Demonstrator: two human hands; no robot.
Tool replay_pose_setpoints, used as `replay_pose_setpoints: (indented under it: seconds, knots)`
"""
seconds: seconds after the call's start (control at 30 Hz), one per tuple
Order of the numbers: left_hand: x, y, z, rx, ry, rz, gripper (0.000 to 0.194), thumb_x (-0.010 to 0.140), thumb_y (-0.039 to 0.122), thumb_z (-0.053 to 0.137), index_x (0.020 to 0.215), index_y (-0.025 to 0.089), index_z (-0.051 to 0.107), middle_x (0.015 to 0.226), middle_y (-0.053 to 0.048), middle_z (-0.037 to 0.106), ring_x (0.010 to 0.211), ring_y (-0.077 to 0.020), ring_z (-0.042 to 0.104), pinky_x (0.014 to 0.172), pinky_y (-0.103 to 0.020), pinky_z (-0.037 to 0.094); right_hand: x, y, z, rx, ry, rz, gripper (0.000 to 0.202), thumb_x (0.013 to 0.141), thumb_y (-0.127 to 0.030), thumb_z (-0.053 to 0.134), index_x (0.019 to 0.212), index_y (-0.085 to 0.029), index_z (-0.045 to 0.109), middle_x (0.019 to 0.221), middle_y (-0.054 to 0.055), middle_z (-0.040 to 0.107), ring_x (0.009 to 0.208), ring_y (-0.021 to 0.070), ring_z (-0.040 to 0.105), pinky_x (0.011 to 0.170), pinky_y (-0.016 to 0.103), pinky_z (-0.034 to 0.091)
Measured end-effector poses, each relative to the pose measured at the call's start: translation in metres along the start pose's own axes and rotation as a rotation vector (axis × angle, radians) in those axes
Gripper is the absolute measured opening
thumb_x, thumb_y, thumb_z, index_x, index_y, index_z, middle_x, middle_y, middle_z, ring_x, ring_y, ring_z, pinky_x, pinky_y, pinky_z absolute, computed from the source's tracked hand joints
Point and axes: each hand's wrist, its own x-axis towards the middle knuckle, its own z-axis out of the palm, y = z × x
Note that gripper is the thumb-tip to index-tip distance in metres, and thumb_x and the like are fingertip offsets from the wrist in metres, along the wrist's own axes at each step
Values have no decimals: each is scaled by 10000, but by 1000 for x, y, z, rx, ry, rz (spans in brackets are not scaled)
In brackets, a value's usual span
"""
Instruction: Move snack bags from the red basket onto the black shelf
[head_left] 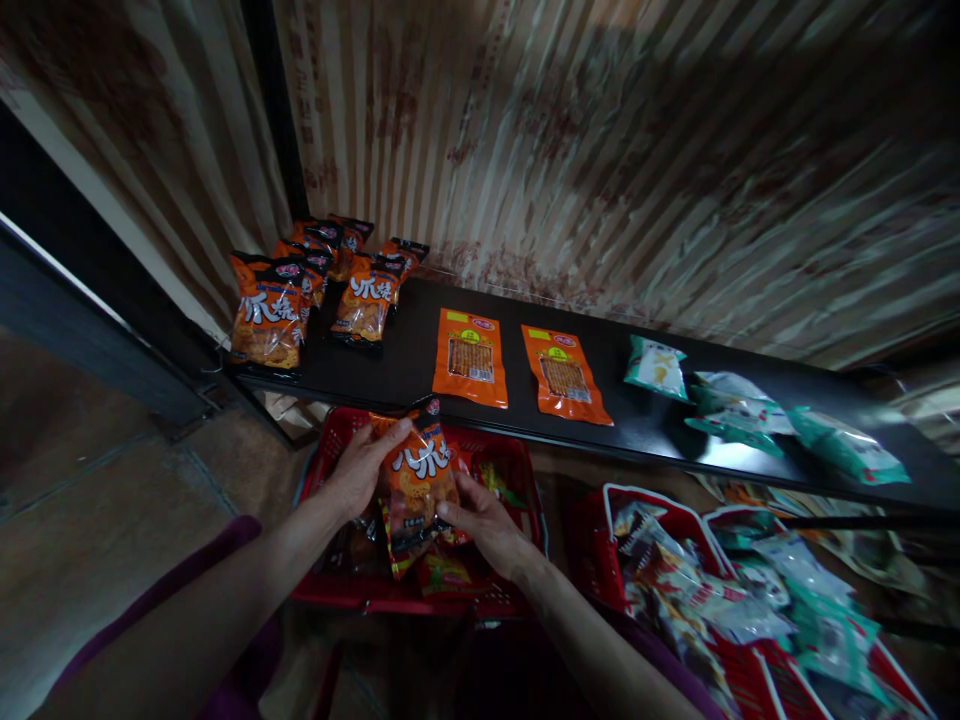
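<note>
Between my two hands, over a red basket point(536, 510), is an orange and black snack bag point(424, 485) with its printed front facing up. My left hand point(367, 465) grips its upper left side, and my right hand point(484, 520) pinches its lower right edge. Other colourful packets point(446, 572) lie in the basket beneath. On the black shelf point(409, 365) ahead, several matching orange bags point(268, 318) stand in rows at the left end. Two flat orange packets point(470, 358) lie side by side to the right of them.
Several green and white bags point(656, 367) lie on the right part of the shelf. Red baskets point(592, 545) of packets sit at the lower right. A dark metal post point(112, 250) rises at the left, and a patterned curtain point(525, 150) hangs behind the shelf.
</note>
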Motion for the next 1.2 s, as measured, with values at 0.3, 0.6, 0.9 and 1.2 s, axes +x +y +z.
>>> replay_pose_setpoints:
  seconds: [0.3,0.6,0.9,1.2]
  knots:
    - [8,-2,3,-2,121,85,371,604,370,778,883,148,674,848,-40,720,709,-162,660,706,-293,518,0,1,4,-31,-6,-8,414,688,-379,751,1046,-223,612,1075,36,665,993,202,621,921,343,453]
    - [13,-3,0,-25,189,53,297,582,379,766,781,168,703,721,-11,716,634,-151,651,642,-266,504,-4,0,7,-34,-121,37,521,675,-385,763,1139,-237,578,1121,34,656,1026,211,615,948,375,442]
    - [5,-6,1,51,134,-22,274,596,372,762,767,165,705,707,-13,713,631,-150,644,642,-264,497,8,-4,5,97,199,-98,423,676,-514,725,996,-242,674,998,24,700,957,185,631,888,311,473]
    - [-8,-15,4,147,87,-90,273,593,414,763,711,175,706,732,-30,726,674,-175,657,641,-267,495,17,-12,7,186,278,-109,319,664,-467,748,853,-213,706,805,15,725,709,180,654,697,301,506]
